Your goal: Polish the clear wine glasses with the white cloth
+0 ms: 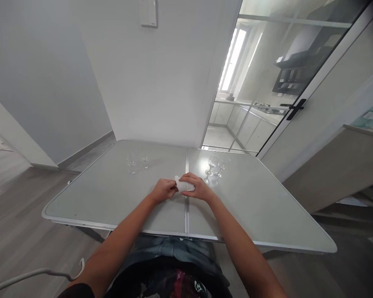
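Note:
Over the middle seam of the grey table (242,207), both of my hands meet at a white wrapped bundle (185,185). My right hand (196,186) curls round the bundle from the right, its fingers over the top. At the bundle's left end my left hand (165,190) is closed, pinching something small that I cannot make out. Two clear stemmed glasses, one (210,166) beside the other (219,169), stand at the back right. At the back left are faint clear glass pieces (132,163), with another (145,162) to their right.
A white wall rises behind the table's back edge. To the right is a glass-paned door with a black handle (295,109), and beyond it a wooden cabinet (338,165). A white cable (43,271) hangs at the lower left.

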Action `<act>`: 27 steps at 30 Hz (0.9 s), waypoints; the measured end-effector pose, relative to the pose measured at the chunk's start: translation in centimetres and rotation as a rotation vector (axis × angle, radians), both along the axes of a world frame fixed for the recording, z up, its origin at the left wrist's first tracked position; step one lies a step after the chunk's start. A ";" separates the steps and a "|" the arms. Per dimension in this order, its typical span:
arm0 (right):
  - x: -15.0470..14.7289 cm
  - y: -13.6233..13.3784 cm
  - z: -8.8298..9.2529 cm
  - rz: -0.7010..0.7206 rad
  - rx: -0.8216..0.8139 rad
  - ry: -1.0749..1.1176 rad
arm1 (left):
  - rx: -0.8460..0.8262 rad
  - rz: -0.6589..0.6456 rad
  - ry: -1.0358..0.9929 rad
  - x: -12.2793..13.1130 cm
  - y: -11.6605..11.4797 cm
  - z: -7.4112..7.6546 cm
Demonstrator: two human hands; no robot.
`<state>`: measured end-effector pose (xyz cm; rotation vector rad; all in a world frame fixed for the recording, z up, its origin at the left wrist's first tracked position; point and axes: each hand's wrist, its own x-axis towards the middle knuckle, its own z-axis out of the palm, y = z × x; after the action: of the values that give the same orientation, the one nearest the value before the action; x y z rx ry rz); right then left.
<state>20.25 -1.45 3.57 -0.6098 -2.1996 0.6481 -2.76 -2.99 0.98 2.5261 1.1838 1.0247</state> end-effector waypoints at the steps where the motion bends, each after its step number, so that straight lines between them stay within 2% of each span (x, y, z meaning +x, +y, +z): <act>1: -0.2 -0.2 0.0 -0.039 -0.074 0.021 | 0.099 0.007 0.064 -0.1 -0.1 -0.1; 3: -0.6 -0.3 0.0 -0.088 -0.284 0.072 | 0.235 -0.019 0.161 -0.1 -0.2 -0.3; 7: -0.7 0.0 -0.5 -0.032 -0.782 0.170 | 0.315 -0.078 0.225 0.0 -0.4 -0.4; 11: 0.0 0.4 -0.9 -0.015 -1.075 0.193 | 0.329 -0.101 0.217 0.1 -0.2 -0.7; 14: 0.0 0.3 -1.3 -0.030 -1.275 0.247 | 0.321 -0.088 0.124 0.2 -0.1 -0.8; 16: -0.8 0.2 -1.7 -0.004 -1.296 0.343 | 0.281 -0.047 0.013 0.5 -0.2 -0.7; 19: -2.7 0.0 -2.4 0.019 -1.196 0.531 | 0.173 0.035 -0.149 1.3 -0.3 -0.5; 23: -4.6 0.0 -2.9 -0.182 -0.916 0.825 | 0.040 0.122 -0.256 2.2 -0.3 -0.6; 25: -4.5 0.1 -2.7 -0.255 -0.776 0.884 | -0.017 0.164 -0.296 2.5 -0.1 -0.8; 27: -3.8 0.1 -2.3 -0.303 -0.664 0.852 | -0.069 0.180 -0.328 2.6 0.0 -1.0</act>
<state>16.41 -1.38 1.22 -0.7816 -1.0605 1.2094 -0.20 -2.95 0.03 2.1230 1.3337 1.3517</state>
